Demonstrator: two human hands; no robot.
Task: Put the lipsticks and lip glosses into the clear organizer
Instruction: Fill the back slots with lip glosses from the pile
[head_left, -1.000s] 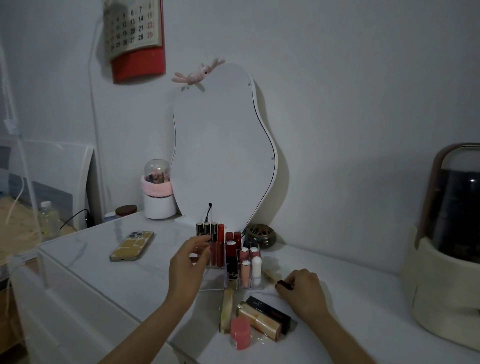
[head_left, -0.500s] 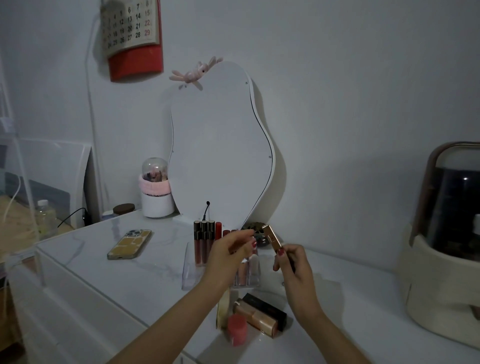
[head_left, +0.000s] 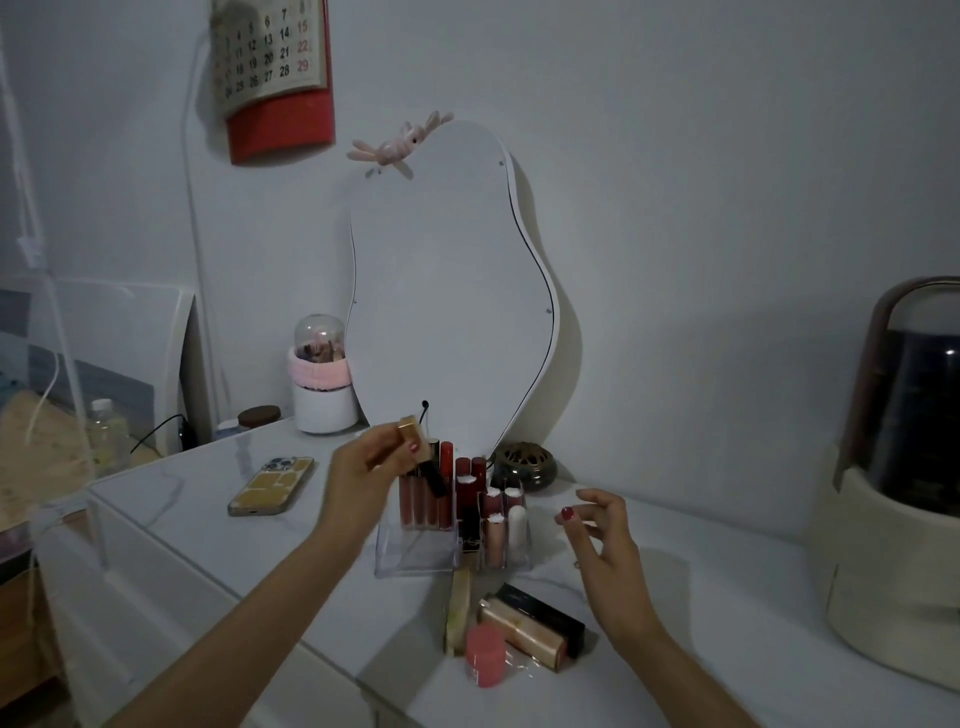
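My left hand (head_left: 371, 467) grips a gold-capped lipstick (head_left: 422, 451) and holds it tilted just above the back-left slots of the clear organizer (head_left: 415, 551). Several red and pink lip glosses (head_left: 447, 488) stand upright in the organizer's rear and right compartments. My right hand (head_left: 597, 535) hovers to the right of the organizer, fingers apart, holding nothing. In front of the organizer lie loose items: a pale gold tube (head_left: 458, 608), a gold lipstick (head_left: 522, 631), a black lipstick (head_left: 545, 610), and a pink cylinder (head_left: 485, 656) standing upright.
A wavy mirror (head_left: 447, 291) leans on the wall behind the organizer, with a dark round holder (head_left: 522, 465) at its foot. A phone (head_left: 272, 486) lies at left, a white pot with a pink band (head_left: 322, 395) behind it, a large domed container (head_left: 898, 467) at right.
The gold lipstick went from my right hand to my left hand, which carried it left over the organizer. My right hand let go and dropped to the right, fingers spread.
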